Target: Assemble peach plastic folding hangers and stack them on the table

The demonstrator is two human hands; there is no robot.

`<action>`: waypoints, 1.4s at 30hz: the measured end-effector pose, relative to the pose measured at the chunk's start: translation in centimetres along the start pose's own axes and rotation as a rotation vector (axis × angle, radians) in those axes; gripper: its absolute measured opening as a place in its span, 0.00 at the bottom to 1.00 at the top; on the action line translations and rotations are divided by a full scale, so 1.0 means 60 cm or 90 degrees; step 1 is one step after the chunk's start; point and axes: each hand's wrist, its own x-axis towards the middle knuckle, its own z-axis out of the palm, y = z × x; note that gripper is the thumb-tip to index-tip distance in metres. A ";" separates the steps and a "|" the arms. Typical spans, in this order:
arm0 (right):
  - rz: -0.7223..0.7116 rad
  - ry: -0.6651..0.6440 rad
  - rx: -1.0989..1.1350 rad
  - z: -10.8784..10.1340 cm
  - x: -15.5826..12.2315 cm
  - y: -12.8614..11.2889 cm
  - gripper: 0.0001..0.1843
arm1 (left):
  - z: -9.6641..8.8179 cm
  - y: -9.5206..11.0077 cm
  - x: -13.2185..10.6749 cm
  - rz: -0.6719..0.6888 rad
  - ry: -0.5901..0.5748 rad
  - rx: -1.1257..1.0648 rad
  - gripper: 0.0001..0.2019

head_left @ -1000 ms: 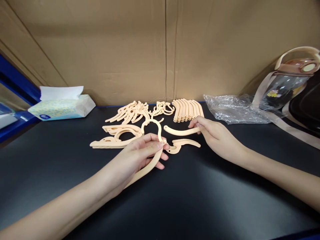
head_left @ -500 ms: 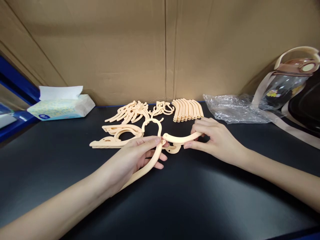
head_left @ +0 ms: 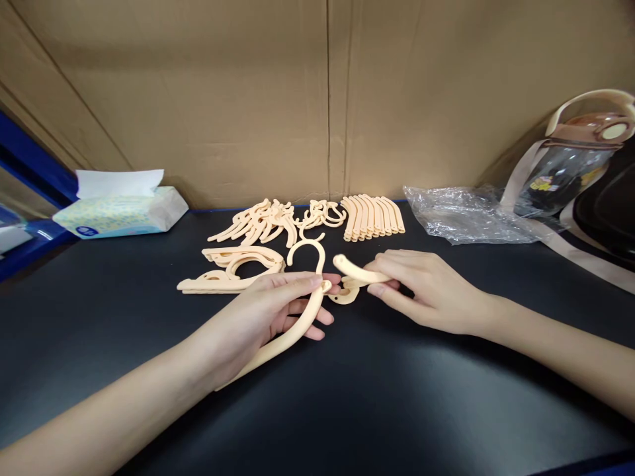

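Between thumb and fingers, my left hand (head_left: 278,307) grips a cream plastic hanger piece (head_left: 297,330), a curved arm with a hook (head_left: 317,250) rising from its joint end. My right hand (head_left: 421,287) is closed on a separate curved hanger arm (head_left: 360,270), whose holed end points left. A small gap separates that end from the joint in my left hand. Below the right-hand arm, a loose cream piece with a hole (head_left: 346,295) lies on the black table, partly covered. Folded hangers (head_left: 218,284) are stacked just beyond my left hand.
Behind lie a pile of hanger arms (head_left: 262,221), several hooks (head_left: 322,215) and a neat row of arms (head_left: 373,218). A tissue pack (head_left: 122,211) is at the left. Clear plastic wrap (head_left: 456,215) and a strapped bottle (head_left: 565,172) are at the right, before a cardboard wall (head_left: 238,99).
My right hand has turned and lowered slightly, tilting its hanger arm and drawing the end away from the left-hand joint. The hook in my left hand has shifted slightly right.
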 end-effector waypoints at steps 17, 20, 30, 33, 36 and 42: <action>-0.077 0.056 -0.201 0.002 -0.001 -0.008 0.17 | -0.008 0.004 0.001 -0.041 -0.072 0.035 0.10; -0.082 0.062 -0.235 0.002 -0.001 -0.010 0.16 | -0.009 0.002 0.001 -0.041 -0.075 0.039 0.10; -0.099 0.093 -0.323 -0.001 -0.001 -0.020 0.16 | -0.012 0.000 0.001 -0.022 -0.098 0.049 0.09; -0.107 0.101 -0.326 -0.002 -0.001 -0.022 0.15 | -0.013 -0.001 0.003 -0.020 -0.107 0.048 0.10; -0.117 0.112 -0.326 -0.003 -0.001 -0.022 0.15 | -0.014 -0.002 0.004 -0.019 -0.108 0.046 0.09; -0.140 0.114 -0.363 -0.003 -0.003 -0.023 0.17 | -0.007 -0.001 0.005 -0.006 -0.069 0.060 0.09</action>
